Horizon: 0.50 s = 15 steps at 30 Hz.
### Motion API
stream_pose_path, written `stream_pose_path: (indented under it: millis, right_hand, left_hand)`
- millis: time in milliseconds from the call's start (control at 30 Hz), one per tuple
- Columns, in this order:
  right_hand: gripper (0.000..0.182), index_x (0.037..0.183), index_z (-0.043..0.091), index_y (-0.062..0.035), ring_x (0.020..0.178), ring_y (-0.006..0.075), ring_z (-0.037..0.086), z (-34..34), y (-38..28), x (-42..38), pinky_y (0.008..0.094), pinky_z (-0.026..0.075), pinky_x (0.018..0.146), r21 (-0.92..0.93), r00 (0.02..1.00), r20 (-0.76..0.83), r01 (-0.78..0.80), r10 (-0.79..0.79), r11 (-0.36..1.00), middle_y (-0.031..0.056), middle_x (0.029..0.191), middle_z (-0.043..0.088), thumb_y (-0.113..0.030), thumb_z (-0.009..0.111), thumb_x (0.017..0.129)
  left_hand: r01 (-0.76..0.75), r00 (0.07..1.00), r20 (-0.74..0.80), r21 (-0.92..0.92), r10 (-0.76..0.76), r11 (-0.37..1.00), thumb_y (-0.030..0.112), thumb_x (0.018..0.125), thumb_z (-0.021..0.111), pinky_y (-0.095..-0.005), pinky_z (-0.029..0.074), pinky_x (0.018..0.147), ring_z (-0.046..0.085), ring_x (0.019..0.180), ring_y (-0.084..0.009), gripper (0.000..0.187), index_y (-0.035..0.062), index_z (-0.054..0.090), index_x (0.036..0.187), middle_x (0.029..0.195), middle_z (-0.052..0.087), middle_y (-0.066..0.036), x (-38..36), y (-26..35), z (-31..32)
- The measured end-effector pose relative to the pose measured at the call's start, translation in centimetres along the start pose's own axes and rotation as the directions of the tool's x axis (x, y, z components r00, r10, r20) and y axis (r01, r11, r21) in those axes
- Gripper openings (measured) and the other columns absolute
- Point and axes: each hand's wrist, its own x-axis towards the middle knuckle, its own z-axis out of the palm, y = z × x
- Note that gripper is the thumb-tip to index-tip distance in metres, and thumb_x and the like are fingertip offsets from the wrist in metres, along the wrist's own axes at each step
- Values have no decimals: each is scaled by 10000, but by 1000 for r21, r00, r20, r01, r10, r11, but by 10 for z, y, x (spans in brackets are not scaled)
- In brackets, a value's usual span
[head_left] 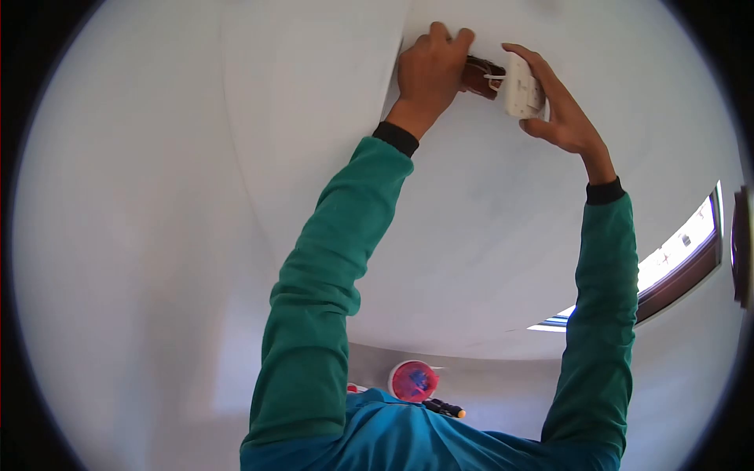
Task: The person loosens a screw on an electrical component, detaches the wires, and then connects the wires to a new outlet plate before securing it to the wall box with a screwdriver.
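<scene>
I am looking up at a white ceiling (487, 228). My left hand (428, 67) is raised to a brown recessed box (479, 77) in the ceiling, with its fingers curled at the box's edge. Whether those fingers grip anything is hidden. My right hand (561, 106) holds a white rectangular fitting (521, 86) just right of the box, tilted away from the ceiling. A short white wire (495, 77) runs from the box to the fitting. Both arms wear green sleeves with dark cuffs.
A window with a brown frame (679, 263) lies at the right. A round red and white object (414, 381) sits low on the wall. Beside it a dark tool with a yellow tip (444, 408) shows above my teal shirt. A dark object (742, 247) is at the right edge.
</scene>
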Motion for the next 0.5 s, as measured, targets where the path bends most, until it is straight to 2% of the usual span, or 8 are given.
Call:
stream_pose_path:
  millis: [33,100,167,200,300,433,500]
  right_hand:
    - [922,1420,381,-229,1192,324,451,4,-1,2,471,398,1025,6,999,-25,34,-34,999,87,1284,472,-153,577,523]
    - [897,1405,393,-215,1155,310,451,4,-6,1,451,361,1037,7,999,-13,41,-41,999,84,1232,477,-149,572,528]
    - [876,1397,400,-200,1124,305,439,-2,-8,-6,436,309,1053,-161,996,-45,63,-71,985,88,1185,474,-142,572,539]
    - [854,1388,407,-190,1117,304,423,0,-8,-9,426,266,1065,-149,995,-69,64,-75,987,98,1158,468,-137,571,551]
    - [868,1399,398,-195,1123,313,415,5,-10,-10,435,274,1059,-155,993,-76,73,-86,985,101,1169,462,-135,577,552]
    - [881,1422,375,-193,1125,315,409,7,-18,-5,440,281,1056,-188,995,-30,92,-99,978,103,1173,459,-144,600,571]
    - [890,1450,334,-191,1192,324,398,8,-21,-4,456,292,1068,-174,999,-32,26,-32,984,104,1214,451,-166,637,614]
  left_hand:
    - [24,1000,-9,6,-24,1000,137,612,790,-342,489,486,627,637,-217,366,170,594,919,755,541,-51,-3,-6,1]
    - [-18,999,-29,-56,17,998,136,613,780,-332,473,446,603,575,-203,367,176,595,927,716,540,-39,-1,-10,5]
    - [-15,998,-69,-72,10,997,141,610,781,-327,468,438,599,561,-199,366,177,592,922,690,537,-33,3,-4,14]
    - [-27,995,-99,-84,19,996,145,607,782,-323,464,430,595,546,-195,366,179,588,916,664,534,-26,4,-2,14]
    - [-1,993,-114,-9,0,1000,137,607,776,-307,468,437,615,571,-184,354,158,573,896,627,536,-19,4,3,13]
    - [50,996,-79,-14,-51,999,118,611,765,-308,472,446,619,570,-185,352,137,555,893,645,565,-30,2,4,13]
    - [45,999,-13,-57,-46,997,99,616,754,-317,477,457,615,555,-191,370,119,545,920,642,578,-36,1,1,14]
